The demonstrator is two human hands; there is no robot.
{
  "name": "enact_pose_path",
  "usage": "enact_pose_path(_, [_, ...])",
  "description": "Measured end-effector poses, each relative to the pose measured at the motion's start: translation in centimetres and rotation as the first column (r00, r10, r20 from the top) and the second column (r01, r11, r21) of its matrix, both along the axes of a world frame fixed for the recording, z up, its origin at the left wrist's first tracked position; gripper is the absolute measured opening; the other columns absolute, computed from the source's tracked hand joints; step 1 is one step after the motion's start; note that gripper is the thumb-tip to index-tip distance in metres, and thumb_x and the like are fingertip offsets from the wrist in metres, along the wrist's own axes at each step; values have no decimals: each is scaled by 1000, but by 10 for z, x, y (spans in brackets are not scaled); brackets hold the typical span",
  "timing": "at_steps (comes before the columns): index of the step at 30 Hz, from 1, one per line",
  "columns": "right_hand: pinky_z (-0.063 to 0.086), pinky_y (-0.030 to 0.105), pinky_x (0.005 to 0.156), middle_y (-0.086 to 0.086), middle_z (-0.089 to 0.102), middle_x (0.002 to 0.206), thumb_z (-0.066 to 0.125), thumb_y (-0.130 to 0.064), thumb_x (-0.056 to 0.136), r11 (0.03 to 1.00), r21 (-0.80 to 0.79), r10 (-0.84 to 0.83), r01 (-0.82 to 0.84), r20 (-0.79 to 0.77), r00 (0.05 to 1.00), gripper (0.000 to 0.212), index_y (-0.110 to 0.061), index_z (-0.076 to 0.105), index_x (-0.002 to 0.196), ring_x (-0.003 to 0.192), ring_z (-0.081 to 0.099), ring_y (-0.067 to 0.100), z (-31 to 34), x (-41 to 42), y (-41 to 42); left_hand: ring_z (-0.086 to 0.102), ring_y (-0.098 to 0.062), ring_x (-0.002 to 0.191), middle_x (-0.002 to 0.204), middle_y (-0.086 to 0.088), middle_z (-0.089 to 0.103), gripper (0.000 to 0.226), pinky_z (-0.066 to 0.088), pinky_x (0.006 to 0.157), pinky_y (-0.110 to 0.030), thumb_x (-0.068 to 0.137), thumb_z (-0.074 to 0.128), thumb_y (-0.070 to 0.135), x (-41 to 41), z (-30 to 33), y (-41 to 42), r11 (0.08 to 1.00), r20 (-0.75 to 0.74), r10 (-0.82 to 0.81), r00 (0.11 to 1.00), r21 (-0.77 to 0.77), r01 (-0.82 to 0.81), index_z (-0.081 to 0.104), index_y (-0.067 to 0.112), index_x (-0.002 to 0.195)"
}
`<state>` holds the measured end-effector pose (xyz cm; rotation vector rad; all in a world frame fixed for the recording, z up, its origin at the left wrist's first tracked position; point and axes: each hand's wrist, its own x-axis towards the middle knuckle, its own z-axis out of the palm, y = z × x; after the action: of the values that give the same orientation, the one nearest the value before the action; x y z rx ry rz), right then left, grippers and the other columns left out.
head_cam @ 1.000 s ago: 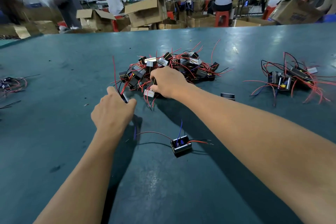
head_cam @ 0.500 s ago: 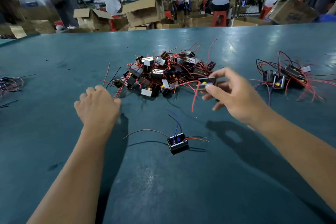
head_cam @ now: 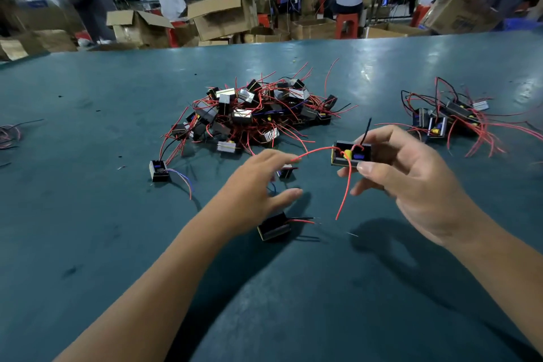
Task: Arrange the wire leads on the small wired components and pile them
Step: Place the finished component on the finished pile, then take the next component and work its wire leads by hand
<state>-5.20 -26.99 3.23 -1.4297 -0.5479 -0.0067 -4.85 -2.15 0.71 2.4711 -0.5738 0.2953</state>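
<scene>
Right hand (head_cam: 411, 182) pinches one wired component (head_cam: 351, 154) above the table (head_cam: 88, 229); left hand (head_cam: 258, 188) reaches, fingers relaxed, toward its red lead (head_cam: 314, 153). Small sorted pile (head_cam: 449, 120) right; large unsorted heap (head_cam: 252, 114) remains.

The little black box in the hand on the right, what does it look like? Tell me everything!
The little black box is a small rectangular part, dark and plastic-looking, with a yellow edge and yellow and blue bits inside its open face. The right hand pinches it above the green table, thumb in front, fingers behind. A black wire sticks up from it. One red wire hangs down; another arcs left toward the left hand, whose fingertips reach its end.
</scene>
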Motion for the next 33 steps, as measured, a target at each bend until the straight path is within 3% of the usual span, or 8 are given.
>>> enact_pose_path(4, [55,32,63,19,71,103,59,-5,85,999,36,25,-24,-42,999,20,-9,58,104,89,69,34,2,3,-3,55,-15,76,84,4,64,9,47,74,-35,94,70,23,3,-5,-2,996,31,66,997,-55,-64,66,15,91])
enact_pose_path(10, [55,27,56,1,71,80,54,7,92,985,23,-165,169,-126,978,19,-10,58,100,77,71,26,8,16,-21,56,-15,60,67,4,66,20,44,59,-31,96,66,30,11,1,21,939,31,290,957,-202,-278,72,18,81])
enact_pose_path(13, [56,26,58,2,72,79,58,10,90,974,-76,-222,211,-171,960,19,-1,56,105,78,72,26,4,20,-26,61,-1,70,78,11,71,5,50,69,-18,94,70,17,15,3,35,873,-33,418,908,-259,-412,74,20,92])
enact_pose_path(16, [57,25,59,6,72,80,63,8,88,970,-157,-218,186,-219,951,20,-2,57,104,74,72,23,0,19,-23,69,-10,89,96,4,75,18,55,92,-32,94,67,8,19,3,43,809,-121,503,856,-283,-515,74,15,108])
enact_pose_path(21, [53,22,57,2,69,76,64,1,90,980,-144,-171,137,-254,952,15,-7,66,102,67,62,17,3,16,-23,62,-20,112,128,-3,66,36,45,100,-36,97,61,19,12,10,43,808,-41,584,811,-68,-586,62,15,133])
enact_pose_path(26, [49,22,54,25,67,90,60,-3,92,984,-179,-53,3,-276,960,18,-5,67,108,66,55,19,11,11,-23,57,-23,117,123,-2,66,27,42,104,-41,95,67,17,-5,26,12,929,259,368,893,-76,-361,68,13,121])
enact_pose_path(29, [48,23,51,29,64,89,61,-3,91,965,-243,26,-97,-279,960,10,-4,64,101,62,54,21,14,7,-22,64,-8,96,108,5,71,24,50,88,-32,93,67,18,-18,28,-10,980,185,99,978,-191,-63,69,17,117])
enact_pose_path(33, [48,21,56,11,68,74,64,-11,92,850,-494,92,-182,-200,975,10,-13,74,89,63,56,16,16,2,-21,65,-13,89,105,10,68,34,52,76,-28,90,71,30,-33,22,-33,947,43,-199,979,-250,203,65,23,123])
